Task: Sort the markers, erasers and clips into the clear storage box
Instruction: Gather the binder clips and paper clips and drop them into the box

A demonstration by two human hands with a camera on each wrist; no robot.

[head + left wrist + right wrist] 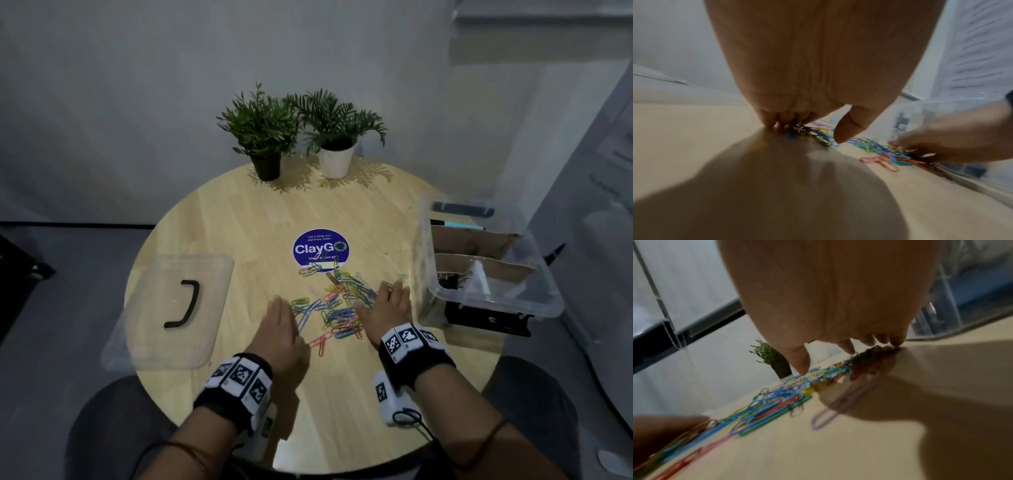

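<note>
Left hand: the left hand is lying flat on the table, fingers straight and together, their tips touching the left fringe of the paper clips. It is gripping nothing; it looks placed as one wall of a scoop.

Right hand: the right hand is lying the same way on the pile's right fringe, fingers extended and pressed to the wood, thumb hanging free, nothing clasped. The two hands are bracketing the heap, I would say to rake it together.

Clips: thin bent wire loops coated in bright plastic, blue, green, pink, yellow and orange, are lying tangled near the middle of the table, toward its front edge. A few are straying onto the round blue sticker.

Storage box: the clear storage box is sitting at the table's right edge, just beside the right hand. It is thin glossy plastic, split by brown cardboard dividers. A pen-like item is lying in the far compartment, and dark small pieces in the near one.

Lid: the clear lid, flat with rounded corners and a black handle, is resting at the left edge, partly overhanging it.

Plants: two potted plants, one pot black and one white, are standing at the far edge.

Judgement: loose wire clips slip apart easily, so bunching first seems sensible.
</note>
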